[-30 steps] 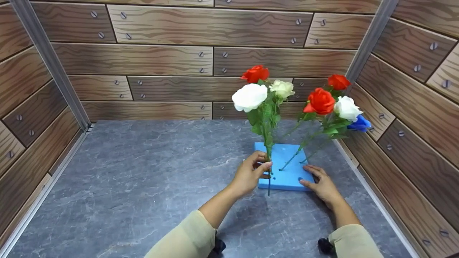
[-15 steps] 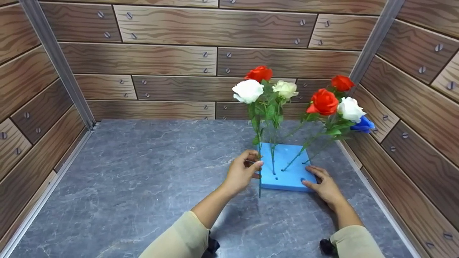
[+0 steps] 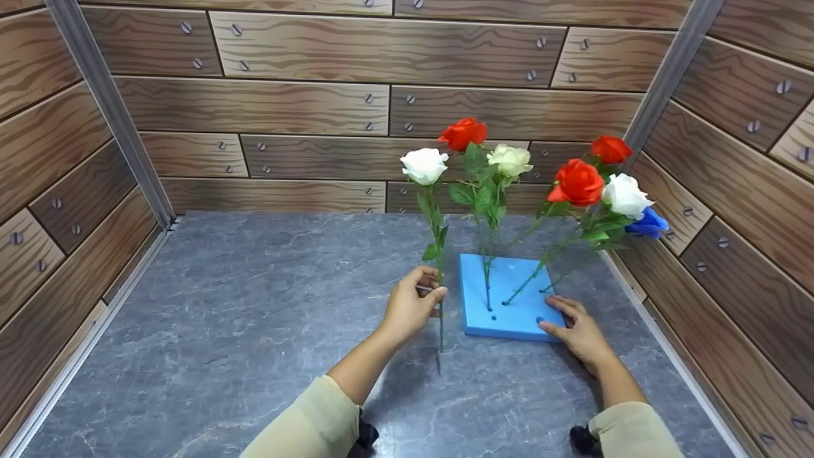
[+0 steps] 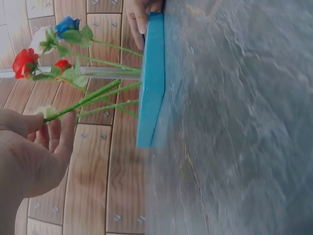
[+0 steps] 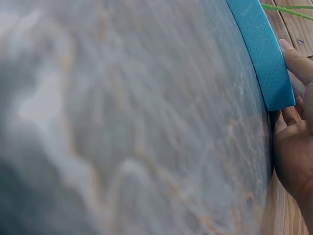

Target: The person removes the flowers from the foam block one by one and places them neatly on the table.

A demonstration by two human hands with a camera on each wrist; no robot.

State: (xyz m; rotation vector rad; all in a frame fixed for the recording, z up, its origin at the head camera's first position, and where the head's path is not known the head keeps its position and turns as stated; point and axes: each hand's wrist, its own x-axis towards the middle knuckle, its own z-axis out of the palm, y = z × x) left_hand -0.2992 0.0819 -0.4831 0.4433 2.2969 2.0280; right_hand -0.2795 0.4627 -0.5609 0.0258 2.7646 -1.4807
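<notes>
So the blue foam block point(image 3: 518, 323) is my reference for everything here. It's lying flat on the grey marbled worktop point(image 3: 254, 305). Just left of it, the left hand point(image 3: 412, 305) has a long-stemmed white rose point(image 3: 425, 166) in a narrow grip, thumb and fingertips pinching the stem fairly low down. Bloom's up top, stem close to upright in the head view, and the left wrist view shows the cut end sticking out past the fingers, apart from the block.

Right hand point(image 3: 582, 337) is at the block's right edge, touching it, grip pretty wide: thumb by the near corner, fingers lying along the side. No flower in that one.

Rising above the block's left half there's a red rose point(image 3: 463, 133) and a cream rose point(image 3: 510, 160). Leaning out to the block's right is a bunch: two more red roses point(image 3: 576, 183), a second white rose point(image 3: 626, 196) and a blue rose point(image 3: 648, 222). Several stems go into the block, but I can't trace which belongs to which bloom. Small hole point(image 3: 494, 317) showing near the block's front edge too. Wood-plank wall point(image 3: 305, 48) behind the block.
</notes>
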